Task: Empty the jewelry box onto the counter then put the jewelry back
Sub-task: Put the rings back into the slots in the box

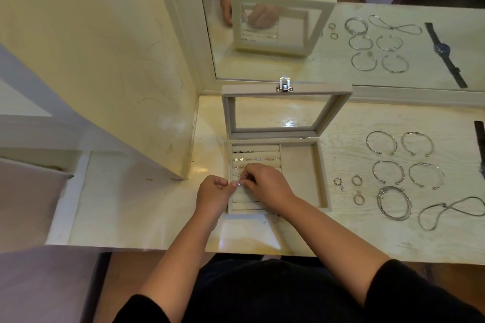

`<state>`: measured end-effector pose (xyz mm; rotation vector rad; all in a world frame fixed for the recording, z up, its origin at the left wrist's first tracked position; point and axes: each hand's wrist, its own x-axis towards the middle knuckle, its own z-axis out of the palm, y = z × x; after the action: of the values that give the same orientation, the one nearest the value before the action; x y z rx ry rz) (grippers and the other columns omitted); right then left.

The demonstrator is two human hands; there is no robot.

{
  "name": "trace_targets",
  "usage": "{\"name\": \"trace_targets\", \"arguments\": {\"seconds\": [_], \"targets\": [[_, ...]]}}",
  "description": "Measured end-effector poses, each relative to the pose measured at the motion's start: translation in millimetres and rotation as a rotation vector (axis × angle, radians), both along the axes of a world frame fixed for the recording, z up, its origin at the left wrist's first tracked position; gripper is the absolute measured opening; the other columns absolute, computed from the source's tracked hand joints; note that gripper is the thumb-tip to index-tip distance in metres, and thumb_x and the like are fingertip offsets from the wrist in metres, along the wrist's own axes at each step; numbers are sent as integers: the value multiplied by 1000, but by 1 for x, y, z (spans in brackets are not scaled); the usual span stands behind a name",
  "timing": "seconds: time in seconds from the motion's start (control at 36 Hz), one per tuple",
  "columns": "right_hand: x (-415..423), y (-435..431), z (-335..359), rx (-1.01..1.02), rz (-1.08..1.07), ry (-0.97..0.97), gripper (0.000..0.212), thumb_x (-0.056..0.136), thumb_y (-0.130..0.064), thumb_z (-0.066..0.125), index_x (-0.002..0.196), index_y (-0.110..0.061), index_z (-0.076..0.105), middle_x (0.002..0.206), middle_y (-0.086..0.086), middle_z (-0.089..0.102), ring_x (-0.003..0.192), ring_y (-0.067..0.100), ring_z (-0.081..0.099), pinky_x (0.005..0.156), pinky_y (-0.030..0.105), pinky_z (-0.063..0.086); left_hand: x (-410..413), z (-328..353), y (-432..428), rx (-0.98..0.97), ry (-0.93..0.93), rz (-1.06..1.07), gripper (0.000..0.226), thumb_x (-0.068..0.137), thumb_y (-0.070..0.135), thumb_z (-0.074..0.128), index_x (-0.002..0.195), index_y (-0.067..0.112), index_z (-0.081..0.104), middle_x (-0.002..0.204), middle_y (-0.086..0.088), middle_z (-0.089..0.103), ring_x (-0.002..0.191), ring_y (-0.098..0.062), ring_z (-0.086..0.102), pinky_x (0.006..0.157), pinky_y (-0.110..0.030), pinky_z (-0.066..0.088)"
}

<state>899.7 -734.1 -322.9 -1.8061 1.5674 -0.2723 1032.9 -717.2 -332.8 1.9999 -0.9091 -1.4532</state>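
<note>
A cream jewelry box point(321, 178) stands open on the counter point(341, 238), its glass lid point(286, 113) upright. Its left side has ring rolls holding small earrings point(252, 159); its right compartment point(299, 178) holds nothing. Both hands meet over the ring rolls. My left hand point(212, 195) and my right hand point(265, 185) each pinch a tiny silver piece point(239, 184) between their fingertips. On the counter to the right lie several silver bangles point(380, 142), three small rings point(356, 180), a wide bracelet point(393, 203) and a chain necklace point(451, 211).
A mirror point(367, 34) behind the counter reflects the box and jewelry. A dark watch strap point(480, 136) lies at the far right edge. A cream cabinet wall point(118, 73) rises on the left, next to the box.
</note>
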Motion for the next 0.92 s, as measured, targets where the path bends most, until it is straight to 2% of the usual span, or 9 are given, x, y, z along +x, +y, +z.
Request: {"name": "trace_targets", "arguments": {"seconds": [0.11,0.33,0.5,0.58,0.75,0.83,0.92], "targets": [[3,0,-1,-32,6,36,14,89,-23,56,95,-11,63,98,4,66,91,22,58,67,26,33,-2,-1,0,-14,-34,-2,24,82,22,68,73,20,46,76,4,51,68,-6,48,58,-19,36],[1,2,0,-9,-16,-18,11,88,-18,57,92,-9,62,95,6,65,88,22,58,68,28,37,0,2,-1,-28,-64,-1,22,83,26,67,73,19,48,76,5,53,69,-4,49,57,-19,35],[-12,5,4,-10,-143,-133,6,87,-11,57,86,-7,62,79,-4,55,72,12,47,68,26,38,-3,20,-9,-239,-110,42,18,89,19,54,72,23,48,66,3,50,61,-14,49,55,-23,37],[-20,7,6,-46,-207,-163,4,86,-11,59,85,-9,62,78,-6,55,70,10,47,64,20,34,-18,30,-12,-295,-57,-57,17,87,14,51,72,23,50,61,1,49,56,-13,46,53,-22,38],[-45,15,7,-81,-317,-158,5,85,-10,60,88,-8,63,80,-3,57,66,9,48,59,12,32,-56,33,-7,-277,57,-289,19,90,11,49,74,22,51,56,3,51,45,-7,46,47,-17,38],[-59,21,8,-92,-392,-159,5,84,-9,60,88,-7,63,84,3,63,69,11,50,63,17,37,-72,31,-5,-250,96,-340,20,91,10,49,74,21,51,61,0,52,49,-10,47,45,-12,40],[-74,28,8,-104,-464,-148,6,85,-9,59,89,-8,64,85,3,64,69,10,51,62,16,38,-85,28,-3,-219,113,-389,18,92,11,48,76,19,51,65,-1,54,50,-9,49,44,-9,40]]}}
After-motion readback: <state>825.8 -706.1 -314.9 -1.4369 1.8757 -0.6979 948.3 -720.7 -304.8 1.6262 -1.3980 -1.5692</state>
